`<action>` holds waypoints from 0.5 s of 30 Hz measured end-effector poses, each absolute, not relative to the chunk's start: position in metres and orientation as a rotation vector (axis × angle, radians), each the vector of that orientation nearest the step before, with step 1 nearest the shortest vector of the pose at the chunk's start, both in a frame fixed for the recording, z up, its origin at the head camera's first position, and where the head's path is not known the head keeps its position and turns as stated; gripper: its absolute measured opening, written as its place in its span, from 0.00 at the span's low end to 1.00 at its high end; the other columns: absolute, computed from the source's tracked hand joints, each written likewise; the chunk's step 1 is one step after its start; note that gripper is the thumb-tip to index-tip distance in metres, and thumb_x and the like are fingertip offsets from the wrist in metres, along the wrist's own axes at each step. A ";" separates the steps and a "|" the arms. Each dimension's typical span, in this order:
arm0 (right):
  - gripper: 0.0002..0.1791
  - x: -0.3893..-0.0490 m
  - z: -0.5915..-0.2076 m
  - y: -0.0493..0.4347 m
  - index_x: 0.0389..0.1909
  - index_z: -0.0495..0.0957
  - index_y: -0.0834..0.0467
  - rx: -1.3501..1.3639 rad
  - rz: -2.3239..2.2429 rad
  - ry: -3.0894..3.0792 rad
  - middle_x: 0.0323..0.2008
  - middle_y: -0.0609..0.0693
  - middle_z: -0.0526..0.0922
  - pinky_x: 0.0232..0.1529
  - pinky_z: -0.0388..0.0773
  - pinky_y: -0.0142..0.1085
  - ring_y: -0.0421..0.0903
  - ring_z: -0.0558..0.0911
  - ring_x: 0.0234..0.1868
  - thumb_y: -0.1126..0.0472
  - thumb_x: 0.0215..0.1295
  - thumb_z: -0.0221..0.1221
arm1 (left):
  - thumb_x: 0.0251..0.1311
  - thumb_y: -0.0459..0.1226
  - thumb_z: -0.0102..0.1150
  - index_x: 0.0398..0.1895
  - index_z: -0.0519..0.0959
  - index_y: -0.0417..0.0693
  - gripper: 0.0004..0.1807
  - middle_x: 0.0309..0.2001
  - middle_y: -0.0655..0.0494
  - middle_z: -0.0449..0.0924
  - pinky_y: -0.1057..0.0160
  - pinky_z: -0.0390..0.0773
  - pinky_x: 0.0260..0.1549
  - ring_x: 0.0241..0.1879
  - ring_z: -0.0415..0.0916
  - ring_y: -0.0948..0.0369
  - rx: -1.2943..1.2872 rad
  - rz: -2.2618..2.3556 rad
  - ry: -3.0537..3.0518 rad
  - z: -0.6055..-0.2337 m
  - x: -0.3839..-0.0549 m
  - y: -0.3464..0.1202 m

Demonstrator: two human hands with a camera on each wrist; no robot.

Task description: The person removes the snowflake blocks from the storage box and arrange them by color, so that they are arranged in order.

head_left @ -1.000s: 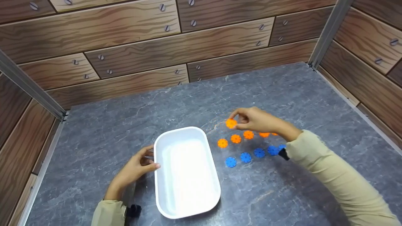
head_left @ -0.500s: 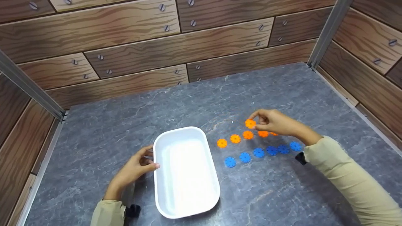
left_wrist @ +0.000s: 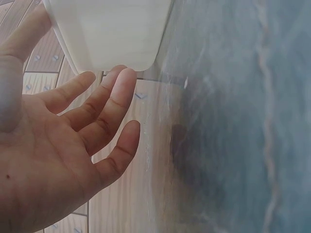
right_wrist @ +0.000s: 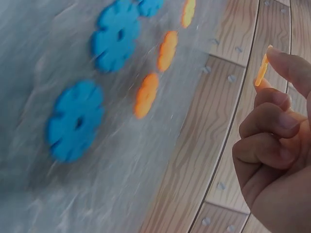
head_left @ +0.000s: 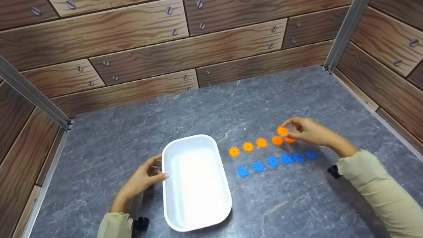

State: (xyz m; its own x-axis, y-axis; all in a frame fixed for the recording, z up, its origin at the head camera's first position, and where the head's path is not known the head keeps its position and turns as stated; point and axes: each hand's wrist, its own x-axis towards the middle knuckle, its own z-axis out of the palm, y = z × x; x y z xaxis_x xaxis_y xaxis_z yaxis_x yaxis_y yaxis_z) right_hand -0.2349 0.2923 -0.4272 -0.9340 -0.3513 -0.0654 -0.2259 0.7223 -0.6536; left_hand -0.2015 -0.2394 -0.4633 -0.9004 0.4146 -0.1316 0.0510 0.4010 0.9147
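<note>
Right hand [head_left: 309, 132] pinches an orange disc [head_left: 282, 131] between thumb and fingertip, other fingers curled, disc held just above the right end of the orange row [head_left: 254, 145] on the table [head_left: 297, 205]. Blue row [head_left: 277, 161] lies parallel, nearer the person. Left hand [head_left: 143, 178] loosely open, fingers relaxed, thumb touching the left rim of the white tray [head_left: 172, 198]; it grips nothing.

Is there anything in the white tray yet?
No, the tray shows only its bare white bottom; every disc lies on the table or in the right hand.
</note>
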 end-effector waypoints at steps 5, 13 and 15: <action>0.17 -0.230 -0.432 0.311 0.53 0.76 0.63 -0.428 -1.012 2.753 0.26 0.48 0.71 0.23 0.64 0.30 0.35 0.65 0.22 0.60 0.66 0.60 | 0.59 0.37 0.64 0.71 0.58 0.37 0.39 0.56 0.34 0.72 0.67 0.76 0.41 0.42 0.75 0.57 0.395 1.496 2.330 -0.463 -0.201 -0.240; 0.17 -0.225 -0.443 0.330 0.52 0.75 0.66 -0.388 -1.028 2.760 0.26 0.48 0.70 0.23 0.63 0.30 0.35 0.64 0.21 0.64 0.65 0.60 | 0.59 0.37 0.64 0.71 0.58 0.37 0.39 0.56 0.34 0.71 0.67 0.76 0.41 0.42 0.76 0.58 0.392 1.489 2.336 -0.464 -0.201 -0.240; 0.17 -0.225 -0.445 0.334 0.52 0.75 0.66 -0.379 -1.023 2.760 0.27 0.48 0.70 0.22 0.63 0.30 0.35 0.63 0.21 0.63 0.65 0.60 | 0.59 0.38 0.64 0.71 0.58 0.38 0.39 0.56 0.35 0.71 0.67 0.76 0.41 0.42 0.76 0.58 0.389 1.480 2.338 -0.464 -0.202 -0.240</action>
